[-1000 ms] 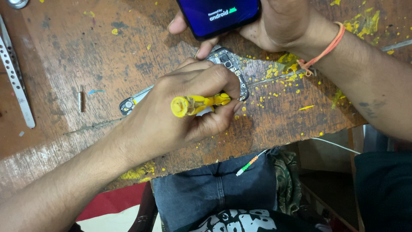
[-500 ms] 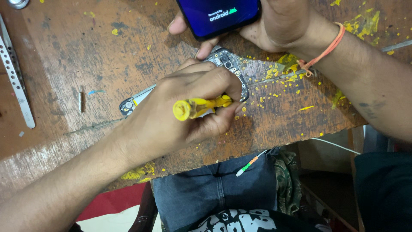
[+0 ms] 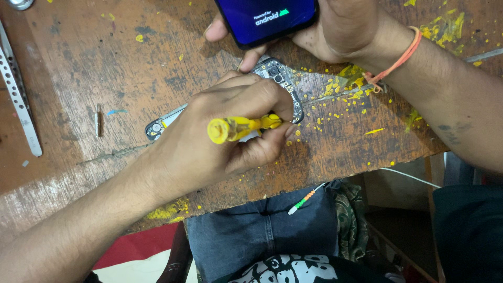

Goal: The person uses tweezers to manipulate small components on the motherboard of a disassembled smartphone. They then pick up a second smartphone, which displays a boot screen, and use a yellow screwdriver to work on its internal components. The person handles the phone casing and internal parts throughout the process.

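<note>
From the head camera, the left hand lies across the middle of the worn wooden bench, fingers curled fully closed around a yellow screwdriver. The tool's long axis runs roughly from nine o'clock to three o'clock: its round butt end faces nine o'clock, and the tip end, hidden by the fingertips, points toward three o'clock into the opened phone body. That phone body lies flat on the bench beneath this hand, its own long axis slanting from eight o'clock up to two o'clock; the camera end with exposed circuit parts shows at one o'clock from the knuckles, and a rounded lower end peeks out at nine o'clock.

The right hand sits at twelve to one o'clock from the left, well closed around a dark smartphone with a lit blue screen, held just above the phone body's camera end. The left hand is the nearer one to the open phone. An orange thread bracelet circles the right wrist. A metal bit and a perforated metal strip lie apart toward nine o'clock.
</note>
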